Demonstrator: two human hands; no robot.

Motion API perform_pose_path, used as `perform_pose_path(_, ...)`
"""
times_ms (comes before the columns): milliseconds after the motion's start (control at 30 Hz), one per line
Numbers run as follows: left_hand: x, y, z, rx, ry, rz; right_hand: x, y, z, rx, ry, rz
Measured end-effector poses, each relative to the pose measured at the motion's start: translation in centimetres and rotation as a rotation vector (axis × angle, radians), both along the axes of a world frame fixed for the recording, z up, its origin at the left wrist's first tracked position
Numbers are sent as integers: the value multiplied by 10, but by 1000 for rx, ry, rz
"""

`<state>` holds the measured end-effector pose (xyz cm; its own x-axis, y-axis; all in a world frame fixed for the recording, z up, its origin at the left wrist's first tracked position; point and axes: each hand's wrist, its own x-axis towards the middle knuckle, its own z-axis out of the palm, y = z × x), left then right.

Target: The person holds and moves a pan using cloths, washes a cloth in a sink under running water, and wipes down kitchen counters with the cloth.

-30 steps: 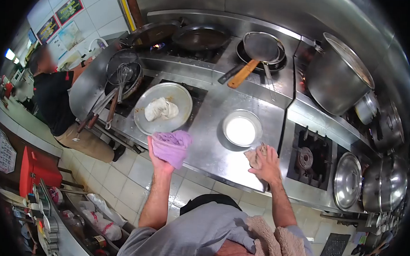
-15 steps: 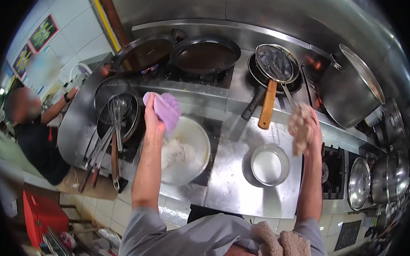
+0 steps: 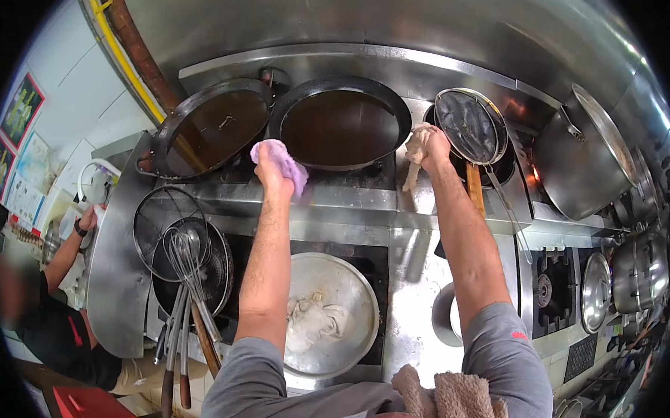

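My left hand is closed around a folded purple cloth, close to the near left side of a wide black pan of dark liquid. On the other side of that pan, my right hand grips a crumpled beige cloth, whose end hangs down. Both hands are near the pan's rim; whether the cloths touch it I cannot tell. Just right of my right hand a round mesh strainer with a wooden handle rests over a dark pan.
A second pan of dark liquid stands left. Nearer me are a metal bowl holding a wet cloth, whisks and a partly hidden pot. A tall stockpot is at right. Another person works at far left.
Both hands have moved forward to the back burners with their cloths. My right hand has also come left, from above the steel counter to beside the wide pan. The view has shifted.
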<state>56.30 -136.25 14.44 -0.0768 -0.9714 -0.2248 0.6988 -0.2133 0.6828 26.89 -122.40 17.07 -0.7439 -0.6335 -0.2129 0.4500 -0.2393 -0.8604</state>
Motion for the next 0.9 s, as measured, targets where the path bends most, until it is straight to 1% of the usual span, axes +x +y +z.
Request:
perform_pose_path(33, -8, -2, -4, -38, 1, -17, -5, -10, -6, -29, 37, -88)
perform_pose_path(67, -16, 0, -8, -79, 9, -32, -15, -24, -18, -76, 134, -106)
perform_pose_path(100, -20, 1, -12, -77, 10, -37, -28, -34, -29, -110, 133, -42)
perform_pose_path(167, -17, 16, -2, -51, 112, -132, -10, -29, -10, -43, 71, 39)
perform_pose_path(200, -14, 17, 0, -86, 74, -151, -5, -26, -2, -41, 69, 40)
perform_pose_path(233, -14, 15, 1, -85, 70, -149, -2, -25, 1, 15, -21, 87)
perform_pose_path(300, -13, 14, 3, -139, -67, -216, -6, -28, -7, -165, -106, 315)
perform_pose_path(333, -13, 10, 2, -139, -71, -212, -5, -26, -4, -155, -122, 364)
perform_pose_path(367, -12, 7, 0, -88, -106, -236, 0, -21, 2, -145, -140, 412)
perform_pose_path(400, -14, 3, 0, -41, -138, -262, -3, -26, -1, -93, -158, 348)
perform_pose_path(500, -18, -1, -3, -29, -118, -254, -3, -30, 5, -38, -135, 397)
perform_pose_path(533, -20, -4, -7, -34, -118, -257, 6, -23, 20, 38, -138, 354)
perform_pose_path(600, -23, -7, -16, -143, -93, -169, 12, -21, 21, 66, -95, 332)
perform_pose_path(633, -23, -4, -12, -149, -86, -173, 10, -22, 20, 101, -56, 312)
perform_pose_path(700, -20, 4, -5, -163, -173, -165, 3, -24, 13, 103, -88, 332)
perform_pose_path(800, -18, 10, 4, -176, -191, -143, -2, -28, 3, -2, -107, 373)
perform_pose_path(833, -18, 14, 7, -165, -206, -129, -4, -30, 2, -4, -100, 368)
perform_pose_path(900, -18, 9, -2, -176, -196, -110, -10, -31, -5, 7, -53, 312)
